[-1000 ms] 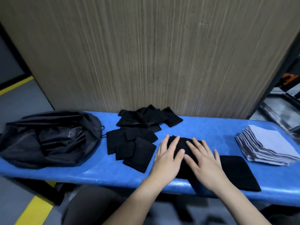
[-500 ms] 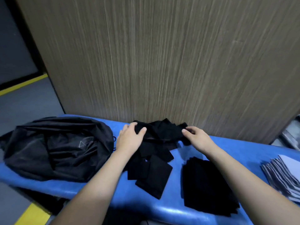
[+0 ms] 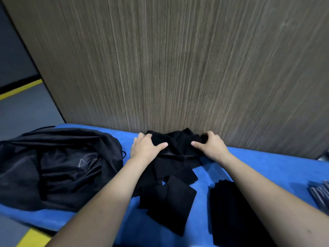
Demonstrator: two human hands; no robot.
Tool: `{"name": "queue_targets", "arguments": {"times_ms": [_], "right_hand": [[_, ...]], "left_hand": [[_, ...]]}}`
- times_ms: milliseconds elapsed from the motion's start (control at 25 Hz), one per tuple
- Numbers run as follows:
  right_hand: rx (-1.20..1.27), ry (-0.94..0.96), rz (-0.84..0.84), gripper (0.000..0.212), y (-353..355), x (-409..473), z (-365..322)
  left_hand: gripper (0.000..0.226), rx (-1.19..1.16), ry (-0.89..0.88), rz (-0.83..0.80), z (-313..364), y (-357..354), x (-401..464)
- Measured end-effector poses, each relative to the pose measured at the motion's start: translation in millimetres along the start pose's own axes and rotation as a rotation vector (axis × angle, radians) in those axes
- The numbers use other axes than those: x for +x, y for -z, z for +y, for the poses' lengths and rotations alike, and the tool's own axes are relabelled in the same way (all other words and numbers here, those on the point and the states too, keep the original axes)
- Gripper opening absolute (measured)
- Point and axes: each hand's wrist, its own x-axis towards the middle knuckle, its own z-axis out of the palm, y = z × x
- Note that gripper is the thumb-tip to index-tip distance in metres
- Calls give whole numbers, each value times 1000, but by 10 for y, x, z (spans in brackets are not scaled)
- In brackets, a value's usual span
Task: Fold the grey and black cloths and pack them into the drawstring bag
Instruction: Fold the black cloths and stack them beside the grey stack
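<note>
A loose heap of black cloths lies at the back of the blue table, against the wooden panel. My left hand grips the heap's left side and my right hand grips its right side, thumbs pointing inward. More black cloths lie scattered nearer to me. A neat stack of folded black cloths sits at the front right, partly under my right forearm. The black drawstring bag lies slumped on the left. A corner of the grey cloth stack shows at the right edge.
A tall wood-grain panel rises directly behind the table. Grey floor with a yellow line lies to the left, and another yellow strip shows below the table's front edge.
Both hands left the folded black stack, reached back to the loose heap and have now closed on its two sides. The view has shifted left, so the grey stack is nearly out of frame.
</note>
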Motion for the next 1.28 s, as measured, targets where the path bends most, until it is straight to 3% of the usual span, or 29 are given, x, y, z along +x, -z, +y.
{"name": "queue_targets", "arguments": {"times_ms": [160,320,440,520,600,680,840,960,1280], "right_hand": [[41,-37,2,84,-26,9,-5],[174,-94,-22,75,-1,-17,-61],[364,-130,13,46,-18,-3,-67],[315,-101,54,26,5,-15,-72],[205,-64,98,23,38,-55,-81],[190,-43,160,29,44,-84,-79],[257,0,263,6,110,-135,-98],[343,0,313,7,338,-235,-101],[774,38,271,7,1276,-1169,219]], "left_hand": [[83,-72,53,25,56,-30,26],[62,-292,101,23,4,-20,27],[29,-467,80,32,-11,43,5],[11,-515,41,77,4,97,-24],[3,-545,19,92,32,142,-68],[5,-602,22,88,65,183,-122],[2,-768,21,99,114,296,-229],[8,-948,18,99,163,453,-355],[24,-1193,-79,-54,689,598,-1136]]}}
